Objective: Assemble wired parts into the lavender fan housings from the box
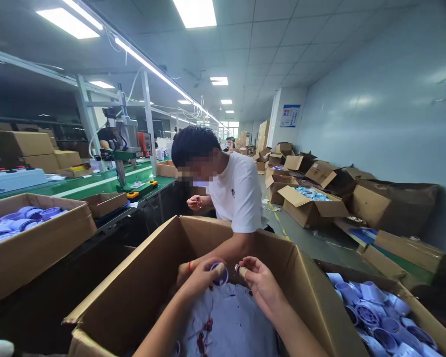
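Observation:
My left hand (204, 275) is closed on a round purple plastic cup (224, 280), its open end facing up toward me. Beside it, my right hand (262, 283) pinches a small shiny dark part (237, 269) between thumb and fingers; its exact kind is too small to tell. Both hands are above a pale sheet (230, 317) inside a large cardboard box (305, 297). Small dark red parts with thin wires (207, 325) lie on the sheet.
A co-worker in a white shirt (241, 193) leans over the box's far side, one arm reaching in. Boxes of purple cups stand at left (40, 243) and right (384, 317). A press machine (124, 136) is on the green bench (144, 173). Cartons (312, 198) line the wall.

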Action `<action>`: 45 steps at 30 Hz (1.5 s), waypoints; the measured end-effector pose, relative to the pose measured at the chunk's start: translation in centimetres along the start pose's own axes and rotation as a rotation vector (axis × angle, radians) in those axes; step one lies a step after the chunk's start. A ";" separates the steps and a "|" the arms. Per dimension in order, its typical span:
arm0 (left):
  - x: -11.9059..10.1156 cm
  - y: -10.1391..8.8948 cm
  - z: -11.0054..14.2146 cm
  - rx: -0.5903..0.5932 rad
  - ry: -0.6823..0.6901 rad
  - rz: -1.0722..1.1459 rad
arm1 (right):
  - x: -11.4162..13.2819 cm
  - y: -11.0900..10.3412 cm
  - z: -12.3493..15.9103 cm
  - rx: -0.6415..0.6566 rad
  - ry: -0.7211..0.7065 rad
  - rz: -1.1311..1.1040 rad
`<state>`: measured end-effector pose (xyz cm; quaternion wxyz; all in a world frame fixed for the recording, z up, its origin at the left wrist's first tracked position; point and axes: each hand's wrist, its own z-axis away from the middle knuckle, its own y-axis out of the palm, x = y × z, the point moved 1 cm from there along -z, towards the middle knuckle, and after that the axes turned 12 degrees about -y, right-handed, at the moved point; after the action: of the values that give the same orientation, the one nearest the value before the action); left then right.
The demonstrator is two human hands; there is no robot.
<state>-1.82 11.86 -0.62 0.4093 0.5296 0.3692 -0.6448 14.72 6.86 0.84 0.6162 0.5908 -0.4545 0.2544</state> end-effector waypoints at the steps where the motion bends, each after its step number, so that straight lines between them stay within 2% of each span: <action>1: 0.0 0.5 0.1 0.034 0.016 -0.037 | 0.0 -0.1 0.1 -0.007 -0.013 -0.002; 4: -0.3 1.9 0.9 0.112 0.067 -0.145 | 0.0 0.0 0.5 -0.002 -0.038 0.031; 10: -0.4 2.7 1.9 0.208 -0.016 -0.271 | -0.2 0.2 0.7 0.050 -0.118 0.249; 15: 0.1 2.6 1.6 0.168 -0.021 -0.286 | -0.3 -0.2 0.9 0.075 -0.205 0.471; 18: 0.0 2.7 1.5 0.097 0.061 -0.365 | -0.3 -0.4 0.9 0.110 -0.226 0.581; 22: -0.4 2.4 1.6 -0.006 0.141 -0.529 | -0.5 -0.8 0.6 0.196 -0.198 0.654; 26: -0.8 1.9 1.5 -0.016 0.133 -0.599 | -0.5 -1.5 0.2 0.241 -0.110 0.666; 31: -1.0 1.6 1.4 -0.028 0.111 -0.594 | 0.3 -2.2 -0.2 0.242 -0.004 0.626; 38: -0.6 1.5 0.8 -0.054 0.043 -0.518 | 3.0 -2.6 -0.5 0.240 0.047 0.545; 43: -0.4 1.5 0.5 0.077 -0.029 -0.266 | 4.2 -4.5 -1.6 -0.036 -0.009 0.484; 45: -0.5 1.8 0.9 0.132 -0.076 -0.120 | 3.8 -4.4 -1.7 -0.024 -0.027 0.458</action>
<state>-0.46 10.42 -0.09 0.3479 0.5075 0.3411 -0.7107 20.63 6.86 2.07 0.5432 0.4681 -0.5881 0.3741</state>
